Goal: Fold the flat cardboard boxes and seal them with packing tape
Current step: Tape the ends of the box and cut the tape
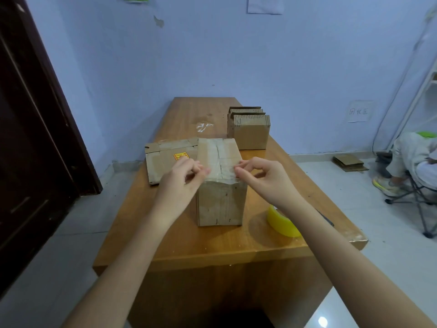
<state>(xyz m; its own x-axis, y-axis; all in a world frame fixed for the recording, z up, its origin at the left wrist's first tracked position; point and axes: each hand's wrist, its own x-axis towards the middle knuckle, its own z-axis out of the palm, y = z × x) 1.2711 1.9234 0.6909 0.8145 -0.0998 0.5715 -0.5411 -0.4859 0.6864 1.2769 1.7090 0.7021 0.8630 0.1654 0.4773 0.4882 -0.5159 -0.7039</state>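
Upright brown cardboard box (221,185) stands centre frame on the long orange-brown wooden table (189,242), top flaps closed, clear glossy packing tape strip (220,166) running across the top seam.

Left hand (182,178) is at the box's near-left top edge, fingers curled, thumb and fingertips pinching together at the tape end. Right hand (262,174) mirrors it at the near-right top edge, fingertips pinched at the tape there. Can't tell whether they grip tape film or just press it to the cardboard.

Yellow-green packing tape roll (281,221) lies on the table right of the box, partly hidden under the right forearm.

Flattened brown cardboard box with an orange label (165,159) lies left of centre, just behind the left hand, touching or just beside the upright box.

Stack of folded brown cardboard boxes (249,129) sits further back, upper centre-right, well apart from the hands.

Seated person in light clothing (411,157) is at the right edge, on a folding chair.
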